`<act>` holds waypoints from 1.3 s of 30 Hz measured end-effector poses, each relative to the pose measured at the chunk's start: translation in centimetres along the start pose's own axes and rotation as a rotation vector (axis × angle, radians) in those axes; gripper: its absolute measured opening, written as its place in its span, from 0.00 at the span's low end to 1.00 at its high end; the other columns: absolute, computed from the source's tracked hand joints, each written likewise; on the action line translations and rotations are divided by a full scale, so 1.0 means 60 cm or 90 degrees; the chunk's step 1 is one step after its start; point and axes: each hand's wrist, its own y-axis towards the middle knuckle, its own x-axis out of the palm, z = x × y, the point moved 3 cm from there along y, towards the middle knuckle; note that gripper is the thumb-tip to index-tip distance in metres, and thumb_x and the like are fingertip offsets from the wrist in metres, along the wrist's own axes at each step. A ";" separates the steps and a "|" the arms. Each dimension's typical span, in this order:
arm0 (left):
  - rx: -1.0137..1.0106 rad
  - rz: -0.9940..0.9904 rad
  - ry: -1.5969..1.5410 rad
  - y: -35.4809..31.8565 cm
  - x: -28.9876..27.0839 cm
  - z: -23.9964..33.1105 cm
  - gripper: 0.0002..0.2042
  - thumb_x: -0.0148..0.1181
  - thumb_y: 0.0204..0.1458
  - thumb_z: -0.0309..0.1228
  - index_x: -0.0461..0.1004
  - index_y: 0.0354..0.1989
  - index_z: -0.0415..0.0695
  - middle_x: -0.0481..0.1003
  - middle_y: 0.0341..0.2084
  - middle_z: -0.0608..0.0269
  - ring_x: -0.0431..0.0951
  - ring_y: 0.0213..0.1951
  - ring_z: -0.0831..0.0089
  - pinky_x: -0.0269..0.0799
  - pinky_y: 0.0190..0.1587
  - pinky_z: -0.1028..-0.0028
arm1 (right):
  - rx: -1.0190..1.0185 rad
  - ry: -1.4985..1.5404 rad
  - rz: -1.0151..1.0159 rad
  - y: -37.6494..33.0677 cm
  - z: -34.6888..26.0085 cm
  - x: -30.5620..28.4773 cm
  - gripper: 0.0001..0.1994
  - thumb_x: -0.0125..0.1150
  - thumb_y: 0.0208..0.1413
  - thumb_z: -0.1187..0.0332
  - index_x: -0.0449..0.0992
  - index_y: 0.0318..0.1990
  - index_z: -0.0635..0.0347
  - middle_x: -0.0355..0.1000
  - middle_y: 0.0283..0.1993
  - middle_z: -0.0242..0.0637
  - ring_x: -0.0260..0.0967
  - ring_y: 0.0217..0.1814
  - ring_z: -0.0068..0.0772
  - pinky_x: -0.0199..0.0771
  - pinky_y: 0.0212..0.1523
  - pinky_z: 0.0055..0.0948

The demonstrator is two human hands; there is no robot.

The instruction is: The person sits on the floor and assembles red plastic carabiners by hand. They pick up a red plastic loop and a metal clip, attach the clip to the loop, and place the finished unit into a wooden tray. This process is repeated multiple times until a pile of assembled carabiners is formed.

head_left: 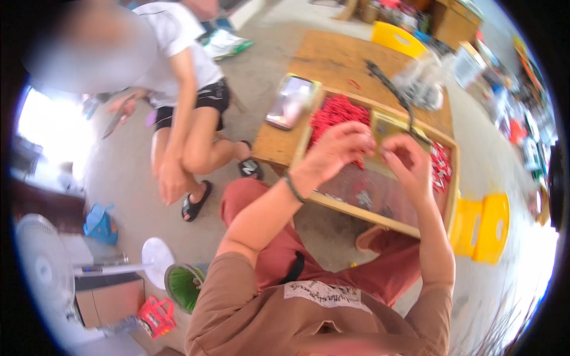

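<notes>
Both of my hands are raised over a shallow wooden tray point(380, 221). My left hand point(339, 149) has its fingers curled and drawn together at the tips. Close by on the right, my right hand point(411, 163) pinches thumb against forefinger. Anything between the fingertips is too small to make out. Beneath and behind my left hand lies a heap of small red pieces point(338, 113). More red and white pieces point(440, 169) fill the tray's right end. Small grey metal bits point(364, 199) lie on the tray's near part, and a yellowish box or plate point(389, 126) sits behind my hands.
The tray rests on a wooden table point(332, 53) with a phone point(291, 102), a dark tool-like bar point(389, 86) and a clear plastic bag point(423, 80). Yellow chairs point(493, 228) stand around it. A person in a white shirt point(178, 35) sits at left, near a fan point(47, 261).
</notes>
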 end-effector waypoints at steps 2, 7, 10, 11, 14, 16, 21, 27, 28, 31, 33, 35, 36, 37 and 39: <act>0.014 -0.002 0.048 0.002 0.010 0.001 0.07 0.63 0.65 0.27 0.77 0.48 0.44 0.81 0.44 0.63 0.82 0.48 0.74 0.78 0.50 0.73 | 0.024 -0.016 0.010 -0.014 0.017 -0.002 0.07 0.62 0.63 0.80 0.78 0.47 0.66 0.77 0.44 0.31 0.76 0.47 0.20 0.76 0.54 0.25; 0.086 -0.029 0.144 0.004 0.003 -0.013 0.04 0.65 0.65 0.29 0.77 0.45 0.46 0.78 0.40 0.70 0.79 0.44 0.80 0.73 0.47 0.78 | 0.040 -0.022 0.011 -0.038 0.033 0.009 0.06 0.60 0.64 0.81 0.79 0.46 0.69 0.76 0.44 0.31 0.75 0.45 0.21 0.76 0.51 0.24; 0.091 -0.034 0.164 0.001 0.018 -0.015 0.04 0.65 0.65 0.29 0.76 0.44 0.46 0.78 0.39 0.71 0.79 0.43 0.81 0.73 0.46 0.79 | 0.005 -0.039 0.062 -0.046 0.029 0.004 0.06 0.60 0.63 0.82 0.79 0.46 0.70 0.76 0.43 0.34 0.75 0.43 0.23 0.75 0.48 0.23; 0.074 -0.033 0.164 -0.001 0.020 -0.014 0.04 0.64 0.65 0.29 0.76 0.44 0.47 0.78 0.39 0.71 0.79 0.43 0.81 0.73 0.45 0.79 | -0.010 -0.050 0.080 -0.046 0.022 0.008 0.06 0.61 0.63 0.83 0.79 0.46 0.70 0.76 0.43 0.35 0.75 0.42 0.24 0.75 0.47 0.23; 0.028 -0.034 0.125 -0.001 0.021 -0.019 0.03 0.64 0.66 0.31 0.76 0.43 0.48 0.79 0.38 0.72 0.80 0.42 0.81 0.73 0.44 0.79 | -0.213 -0.264 0.126 -0.045 -0.024 0.021 0.08 0.63 0.59 0.84 0.80 0.45 0.68 0.76 0.43 0.41 0.76 0.41 0.30 0.75 0.44 0.25; 0.007 -0.034 0.052 0.001 0.019 -0.029 0.03 0.63 0.67 0.32 0.75 0.43 0.49 0.79 0.38 0.72 0.80 0.42 0.81 0.74 0.43 0.79 | -0.275 -0.297 0.145 -0.043 -0.031 0.030 0.10 0.65 0.57 0.85 0.80 0.45 0.67 0.77 0.42 0.43 0.77 0.40 0.36 0.76 0.42 0.28; -0.030 -0.019 -0.072 0.001 0.023 -0.046 0.03 0.61 0.69 0.34 0.76 0.44 0.50 0.79 0.38 0.75 0.80 0.42 0.83 0.74 0.40 0.80 | -0.385 -0.395 0.161 -0.032 -0.036 0.036 0.12 0.68 0.53 0.86 0.81 0.44 0.65 0.77 0.41 0.44 0.78 0.38 0.43 0.77 0.38 0.33; -0.032 -0.024 -0.126 -0.006 0.032 -0.053 0.04 0.60 0.69 0.35 0.77 0.46 0.51 0.79 0.36 0.75 0.80 0.41 0.83 0.73 0.36 0.82 | -0.431 -0.431 0.191 -0.029 -0.045 0.039 0.12 0.69 0.51 0.85 0.82 0.44 0.64 0.77 0.40 0.43 0.78 0.37 0.44 0.77 0.37 0.35; -0.028 -0.029 -0.132 -0.006 0.033 -0.054 0.04 0.60 0.69 0.35 0.77 0.46 0.51 0.78 0.36 0.75 0.80 0.41 0.83 0.72 0.36 0.83 | -0.437 -0.438 0.196 -0.028 -0.048 0.038 0.12 0.69 0.51 0.85 0.82 0.43 0.65 0.77 0.40 0.43 0.78 0.37 0.45 0.77 0.37 0.36; -0.040 0.001 -0.131 -0.007 0.038 -0.053 0.05 0.59 0.70 0.35 0.77 0.46 0.50 0.78 0.34 0.74 0.80 0.40 0.82 0.73 0.34 0.81 | -0.440 -0.442 0.206 -0.028 -0.047 0.037 0.12 0.69 0.51 0.85 0.82 0.43 0.65 0.77 0.40 0.43 0.78 0.37 0.45 0.77 0.37 0.36; -0.037 -0.011 -0.143 -0.008 0.034 -0.059 0.05 0.60 0.70 0.35 0.77 0.46 0.50 0.78 0.34 0.74 0.80 0.39 0.81 0.73 0.34 0.81 | -0.443 -0.441 0.205 -0.026 -0.046 0.039 0.11 0.69 0.51 0.85 0.82 0.43 0.66 0.77 0.40 0.44 0.78 0.37 0.46 0.77 0.37 0.36; -0.036 -0.020 -0.147 -0.008 0.032 -0.062 0.05 0.60 0.69 0.35 0.77 0.46 0.50 0.78 0.34 0.74 0.80 0.39 0.81 0.74 0.34 0.80 | -0.445 -0.450 0.203 -0.025 -0.045 0.040 0.11 0.69 0.51 0.85 0.82 0.42 0.66 0.77 0.40 0.44 0.78 0.37 0.46 0.77 0.37 0.36; -0.037 -0.022 -0.144 -0.008 0.032 -0.064 0.05 0.60 0.69 0.35 0.77 0.46 0.50 0.78 0.34 0.74 0.80 0.38 0.81 0.74 0.34 0.80 | -0.444 -0.445 0.202 -0.025 -0.045 0.040 0.11 0.69 0.51 0.85 0.81 0.42 0.66 0.77 0.40 0.44 0.78 0.37 0.46 0.77 0.37 0.36; -0.039 -0.025 -0.140 -0.008 0.032 -0.065 0.05 0.60 0.69 0.35 0.77 0.46 0.50 0.78 0.34 0.74 0.80 0.38 0.81 0.75 0.34 0.79 | -0.441 -0.441 0.203 -0.024 -0.046 0.040 0.10 0.69 0.52 0.85 0.81 0.42 0.66 0.77 0.40 0.44 0.78 0.37 0.46 0.77 0.38 0.36; -0.051 0.004 -0.118 -0.007 0.040 -0.064 0.05 0.60 0.69 0.35 0.77 0.46 0.49 0.78 0.34 0.73 0.80 0.38 0.81 0.75 0.35 0.79 | -0.429 -0.431 0.198 -0.026 -0.047 0.033 0.10 0.68 0.52 0.84 0.81 0.42 0.66 0.77 0.40 0.45 0.78 0.38 0.46 0.78 0.39 0.36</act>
